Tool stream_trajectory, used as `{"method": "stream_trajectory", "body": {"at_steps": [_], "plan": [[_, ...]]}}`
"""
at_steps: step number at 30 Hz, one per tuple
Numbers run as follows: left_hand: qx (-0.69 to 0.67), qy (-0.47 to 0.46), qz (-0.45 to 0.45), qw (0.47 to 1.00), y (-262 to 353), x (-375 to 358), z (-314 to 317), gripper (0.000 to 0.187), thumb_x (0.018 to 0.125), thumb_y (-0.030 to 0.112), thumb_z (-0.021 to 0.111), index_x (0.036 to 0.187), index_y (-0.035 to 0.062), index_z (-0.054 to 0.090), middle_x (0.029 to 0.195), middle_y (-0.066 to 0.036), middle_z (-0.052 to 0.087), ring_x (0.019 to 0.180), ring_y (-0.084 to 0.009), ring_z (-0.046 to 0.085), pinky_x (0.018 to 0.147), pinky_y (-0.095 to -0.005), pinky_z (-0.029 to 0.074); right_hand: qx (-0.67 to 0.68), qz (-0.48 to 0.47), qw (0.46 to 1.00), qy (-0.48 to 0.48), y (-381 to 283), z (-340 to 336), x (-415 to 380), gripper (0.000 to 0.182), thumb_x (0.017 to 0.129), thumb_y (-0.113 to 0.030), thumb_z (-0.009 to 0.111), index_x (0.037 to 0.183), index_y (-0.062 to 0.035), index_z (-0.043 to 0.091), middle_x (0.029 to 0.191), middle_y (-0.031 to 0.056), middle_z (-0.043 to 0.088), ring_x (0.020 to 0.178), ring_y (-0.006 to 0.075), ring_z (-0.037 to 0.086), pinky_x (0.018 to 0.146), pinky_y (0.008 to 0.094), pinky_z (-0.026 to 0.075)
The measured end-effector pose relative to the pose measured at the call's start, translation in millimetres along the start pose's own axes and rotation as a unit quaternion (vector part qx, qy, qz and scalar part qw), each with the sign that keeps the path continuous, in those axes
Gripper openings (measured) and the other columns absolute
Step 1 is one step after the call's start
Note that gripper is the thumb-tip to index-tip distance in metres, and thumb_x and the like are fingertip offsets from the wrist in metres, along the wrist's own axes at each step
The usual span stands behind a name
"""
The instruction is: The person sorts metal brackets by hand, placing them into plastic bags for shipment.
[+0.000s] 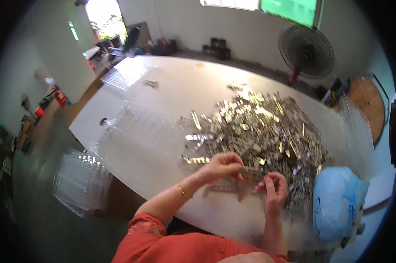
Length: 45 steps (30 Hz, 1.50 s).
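Observation:
My left hand (227,166) is closed in a pinch at the near edge of a large heap of small metal parts (268,127). A thin strip shows beside its fingertips, but whatever lies inside the pinch is hidden. To its right, my right hand (274,188) has thumb and fingers pressed together over the heap's front edge. Something small appears at those fingertips, too blurred to name. Between and below the hands lies a clear plastic tray (226,186), partly covered by my left hand. Shiny flat metal strips (198,160) lie just left of my left hand.
Clear ribbed plastic trays (132,131) cover the table's left side, with another (127,74) at the far corner. Stacked trays (81,182) stand below the left edge. A blue plastic bag (338,201) sits at right; a fan (306,51) stands behind the table.

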<state>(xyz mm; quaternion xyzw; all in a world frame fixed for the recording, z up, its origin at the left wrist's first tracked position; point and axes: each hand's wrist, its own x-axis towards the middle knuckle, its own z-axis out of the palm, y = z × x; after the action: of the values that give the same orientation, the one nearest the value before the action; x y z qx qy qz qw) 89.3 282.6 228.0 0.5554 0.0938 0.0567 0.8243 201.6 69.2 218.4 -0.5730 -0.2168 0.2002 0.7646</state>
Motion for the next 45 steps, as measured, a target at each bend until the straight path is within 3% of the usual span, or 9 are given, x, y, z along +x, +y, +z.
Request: {"method": "stream_trajectory", "body": {"at_steps": [6,9,12,15,22,25,45], "plan": [[-0.006,0.006,-0.015,1.000,-4.7,0.3,-3.6,0.014,0.098,0.007,0.063,0.111,0.0001,0.063,0.096,-0.009,0.072,0.087,-0.0185,0.074,0.079,-0.0289,0.060,-0.020,0.055,0.998,0.015,-3.9,0.6,1.8,0.014,0.100,-0.005,0.059,0.113,-0.0017,0.058,0.089,0.0057,0.063,0.076,0.0130,0.067,0.070,0.0292,0.060],[-0.007,0.031,-0.038,0.999,-2.9,-0.6,-3.5,0.014,0.098,0.005,0.063,0.111,0.0001,0.063,0.095,-0.008,0.071,0.086,-0.0172,0.073,0.079,-0.0295,0.061,-0.010,0.067,0.997,-0.035,-11.4,2.1,3.2,0.019,0.099,-0.003,0.060,0.117,-0.0012,0.057,0.096,0.0071,0.063,0.084,0.0148,0.069,0.076,0.0300,0.061],[-0.053,0.042,-0.037,0.997,-6.6,-0.3,-8.2,0.014,0.097,0.005,0.064,0.110,-0.0011,0.062,0.096,-0.008,0.069,0.085,-0.0176,0.073,0.080,-0.0323,0.062,-0.008,0.047,0.994,-0.102,-16.4,0.6,6.5,0.032,0.097,0.002,0.060,0.127,0.0000,0.050,0.114,0.0108,0.061,0.100,0.0177,0.069,0.088,0.0325,0.060],[-0.091,0.046,-0.033,0.994,-7.6,-1.0,-15.1,0.014,0.098,0.006,0.063,0.110,-0.0019,0.062,0.099,-0.009,0.068,0.086,-0.0187,0.074,0.081,-0.0343,0.063,-0.018,0.042,0.992,-0.120,-21.8,2.5,9.8,0.033,0.097,0.003,0.059,0.129,0.0003,0.049,0.117,0.0127,0.062,0.100,0.0186,0.069,0.089,0.0329,0.060],[-0.141,0.048,0.014,0.989,-4.5,-0.2,-23.9,0.015,0.101,0.007,0.059,0.114,-0.0003,0.060,0.101,-0.009,0.069,0.090,-0.0187,0.074,0.083,-0.0330,0.062,-0.054,0.044,0.983,-0.171,-34.4,4.8,27.1,0.037,0.098,0.002,0.059,0.133,0.0003,0.047,0.118,0.0130,0.063,0.101,0.0184,0.069,0.085,0.0310,0.059],[-0.149,0.065,0.023,0.986,6.9,2.4,-23.9,0.015,0.101,0.006,0.059,0.115,0.0011,0.061,0.101,-0.009,0.071,0.091,-0.0187,0.074,0.083,-0.0321,0.062,-0.093,-0.004,0.980,-0.178,-37.1,10.2,38.6,0.036,0.098,0.003,0.059,0.132,-0.0004,0.047,0.118,0.0121,0.064,0.100,0.0175,0.069,0.082,0.0289,0.059],[-0.208,0.002,0.020,0.978,1.9,30.0,-35.9,0.018,0.102,0.011,0.060,0.118,0.0038,0.061,0.093,-0.008,0.072,0.088,-0.0182,0.074,0.083,-0.0334,0.062,-0.160,-0.060,0.976,-0.136,-41.8,5.3,59.0,0.031,0.092,0.007,0.064,0.122,0.0001,0.058,0.125,0.0121,0.064,0.092,0.0137,0.070,0.076,0.0249,0.058]]}}
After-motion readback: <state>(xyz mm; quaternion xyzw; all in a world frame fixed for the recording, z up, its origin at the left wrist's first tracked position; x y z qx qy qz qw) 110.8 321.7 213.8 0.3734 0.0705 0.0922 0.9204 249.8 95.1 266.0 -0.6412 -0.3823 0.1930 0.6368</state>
